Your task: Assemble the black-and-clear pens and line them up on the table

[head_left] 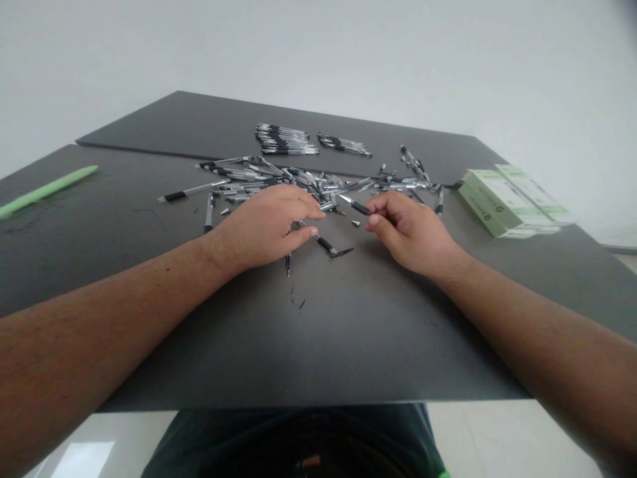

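My right hand [411, 229] pinches a pen [357, 205] by its black grip, and its silver tip points up and left. My left hand [271, 222] is at the near edge of a pile of loose pens and pen parts [298, 176]. Its fingers are stretched out, with the thumb apart from them and nothing held that I can see. Just below the left thumb lies a pen barrel with a black grip [326, 245]. A small silver cone tip [355, 224] rests on the table between the two hands.
Behind the pile, pens lie in a larger bundle [286, 139] and a smaller bundle [344, 144]. Green and white boxes [512, 202] stand at the right. A long light-green stick [50, 190] lies at the left on the dark table [318, 345]. Black marks stain the surface.
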### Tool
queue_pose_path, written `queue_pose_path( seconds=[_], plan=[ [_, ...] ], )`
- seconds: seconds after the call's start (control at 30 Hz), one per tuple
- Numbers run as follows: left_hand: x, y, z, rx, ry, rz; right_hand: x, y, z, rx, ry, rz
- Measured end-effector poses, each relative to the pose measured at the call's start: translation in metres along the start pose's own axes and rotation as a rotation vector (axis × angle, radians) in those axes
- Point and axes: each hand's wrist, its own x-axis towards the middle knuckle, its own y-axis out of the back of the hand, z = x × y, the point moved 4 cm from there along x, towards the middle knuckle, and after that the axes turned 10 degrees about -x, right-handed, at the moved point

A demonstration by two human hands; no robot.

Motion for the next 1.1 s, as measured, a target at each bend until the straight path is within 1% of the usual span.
queue_pose_path(
  seconds=[0.1, 0.3, 0.37, 0.53, 0.77, 1.1],
  plan=[
    [0.000, 0.005, 0.001, -0.012, 0.037, 0.050, 0.000, 0.000, 0.000, -0.005, 0.010, 0.008],
    [-0.002, 0.006, -0.003, -0.025, 0.105, 0.076, -0.001, -0.001, 0.001, -0.023, 0.020, 0.004],
    [-0.002, 0.008, -0.002, -0.026, 0.115, 0.101, -0.001, -0.001, 0.000, -0.027, 0.023, -0.001],
    [-0.005, 0.012, 0.003, -0.031, 0.200, 0.174, 0.000, 0.002, -0.002, -0.031, 0.037, -0.010],
    [-0.006, 0.011, 0.004, -0.032, 0.196, 0.156, 0.000, 0.004, -0.002, -0.044, 0.033, -0.014],
    [-0.006, 0.007, 0.005, -0.050, 0.119, 0.115, 0.000, 0.001, -0.003, -0.048, 0.128, -0.051]
  ],
)
